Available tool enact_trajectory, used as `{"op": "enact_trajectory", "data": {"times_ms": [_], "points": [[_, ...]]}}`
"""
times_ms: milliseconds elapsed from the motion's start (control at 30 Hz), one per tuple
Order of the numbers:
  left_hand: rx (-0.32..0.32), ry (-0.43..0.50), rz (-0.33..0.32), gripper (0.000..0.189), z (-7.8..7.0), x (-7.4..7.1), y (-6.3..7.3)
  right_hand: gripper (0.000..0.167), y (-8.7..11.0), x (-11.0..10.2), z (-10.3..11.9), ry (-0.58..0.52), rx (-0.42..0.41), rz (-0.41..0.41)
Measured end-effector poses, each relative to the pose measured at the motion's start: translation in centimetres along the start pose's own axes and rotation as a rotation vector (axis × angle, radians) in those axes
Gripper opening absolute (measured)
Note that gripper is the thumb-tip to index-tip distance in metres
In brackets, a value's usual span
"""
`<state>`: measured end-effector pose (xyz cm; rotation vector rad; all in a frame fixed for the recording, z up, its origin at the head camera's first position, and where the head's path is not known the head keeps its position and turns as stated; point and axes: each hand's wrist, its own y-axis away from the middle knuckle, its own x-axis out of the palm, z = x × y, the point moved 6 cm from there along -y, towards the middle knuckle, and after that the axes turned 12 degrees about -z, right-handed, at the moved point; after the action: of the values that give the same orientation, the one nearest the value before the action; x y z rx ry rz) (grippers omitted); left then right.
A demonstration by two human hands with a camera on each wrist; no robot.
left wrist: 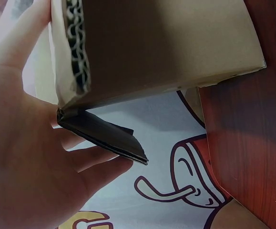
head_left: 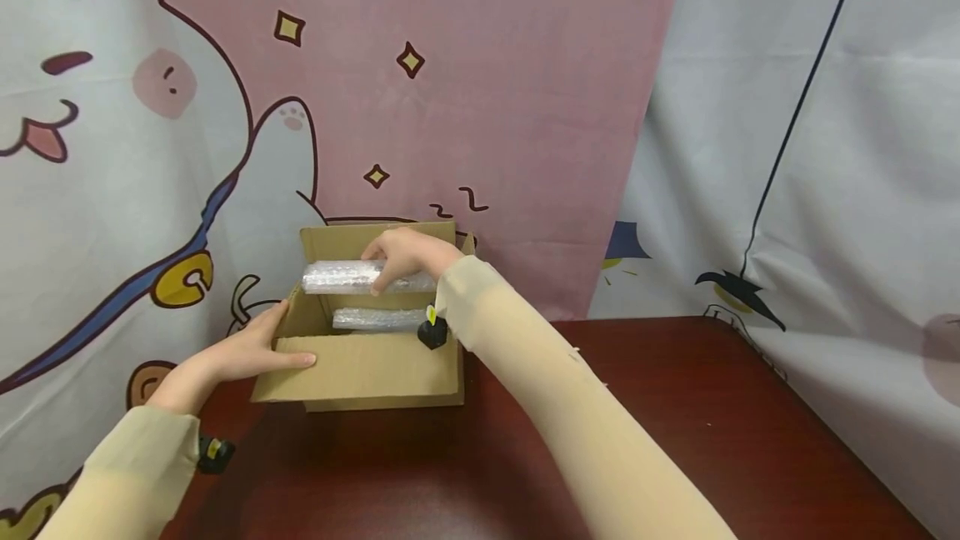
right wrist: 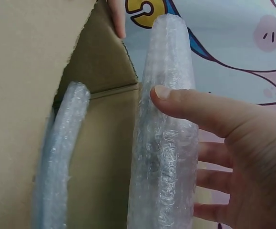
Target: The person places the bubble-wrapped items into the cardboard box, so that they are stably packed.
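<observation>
An open cardboard box (head_left: 375,369) stands on the table with its flaps spread. My left hand (head_left: 243,352) holds the box at its left front corner, the thumb lying along the front flap. In the left wrist view, the fingers reach around a folded side flap (left wrist: 104,136). My right hand (head_left: 408,252) grips a long bubble-wrapped bundle (head_left: 333,277) from above, over the box opening. Thumb on one side and fingers on the other, it clasps the clear wrap in the right wrist view. A second bubble-wrapped bundle (head_left: 375,321) lies inside the box.
The dark red table (head_left: 637,423) extends to the right and front of the box. Close behind hangs a pink and white cartoon curtain (head_left: 510,107), and more white cloth (head_left: 862,190) runs along the right side.
</observation>
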<state>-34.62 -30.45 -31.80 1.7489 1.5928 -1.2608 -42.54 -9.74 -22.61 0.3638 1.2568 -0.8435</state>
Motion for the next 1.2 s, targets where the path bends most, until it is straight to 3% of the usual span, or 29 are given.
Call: {"op": "enact_trajectory", "data": {"times_ms": [600,1200], "points": [[-0.008,0.007,0.006,0.114,0.1,0.0,0.1,0.057,0.4,4.1,-0.9,0.034,0.061,0.114],[0.003,0.007,0.001,0.115,-0.2,-0.1,0.1,0.058,0.5,6.1,-1.8,0.025,0.078,0.150]]}}
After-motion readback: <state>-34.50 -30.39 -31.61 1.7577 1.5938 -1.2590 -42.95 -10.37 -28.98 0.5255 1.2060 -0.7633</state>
